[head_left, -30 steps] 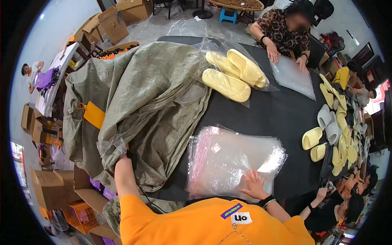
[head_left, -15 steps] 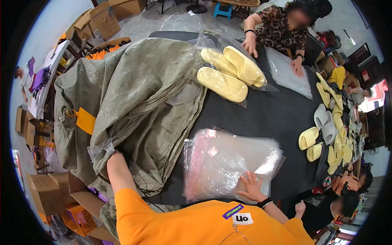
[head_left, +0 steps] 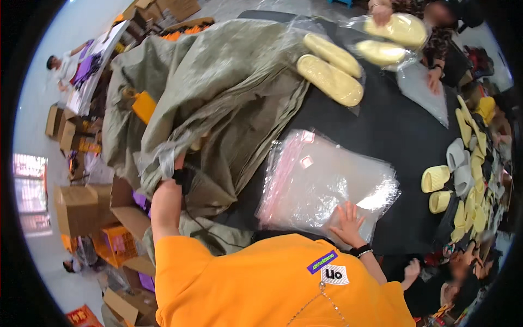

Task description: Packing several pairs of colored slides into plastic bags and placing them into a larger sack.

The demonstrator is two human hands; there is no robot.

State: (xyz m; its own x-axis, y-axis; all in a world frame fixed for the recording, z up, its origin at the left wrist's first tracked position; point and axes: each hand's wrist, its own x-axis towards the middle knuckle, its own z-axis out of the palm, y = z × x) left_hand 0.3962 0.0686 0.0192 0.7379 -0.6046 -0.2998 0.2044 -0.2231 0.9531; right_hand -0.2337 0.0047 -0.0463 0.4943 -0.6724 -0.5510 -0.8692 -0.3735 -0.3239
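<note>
1. A person in an orange shirt point(head_left: 261, 283) leans over a black worktop point(head_left: 392, 125), arms spread to either side.
2. The right hand point(head_left: 348, 223) lies flat, fingers open and spread, on the near edge of a stack of clear plastic bags point(head_left: 327, 185); it presses on them without gripping.
3. The stack, edged in pink along its left side, rests on the worktop directly ahead of the right hand and just right of the left arm.
4. The left hand point(head_left: 177, 163) reaches into the folds of a large grey-green sack point(head_left: 218, 92), a dark band at the wrist. The cloth covers the fingers, so whether they are open or closed cannot be told.
5. The sack sprawls from the left hand far across the worktop, its right edge touching the stack of bags.
6. Well beyond both hands, two pale yellow slippers point(head_left: 329, 68) lie side by side against the sack's far edge.
7. Farther off, another person's hand point(head_left: 381, 13) holds a second yellow pair in a clear bag point(head_left: 395, 38).
8. To the right of the right hand, more loose slippers point(head_left: 452, 174), yellow and grey, crowd the worktop's edge.
9. Left of the left hand, cardboard boxes point(head_left: 81, 207) stand on the floor.
</note>
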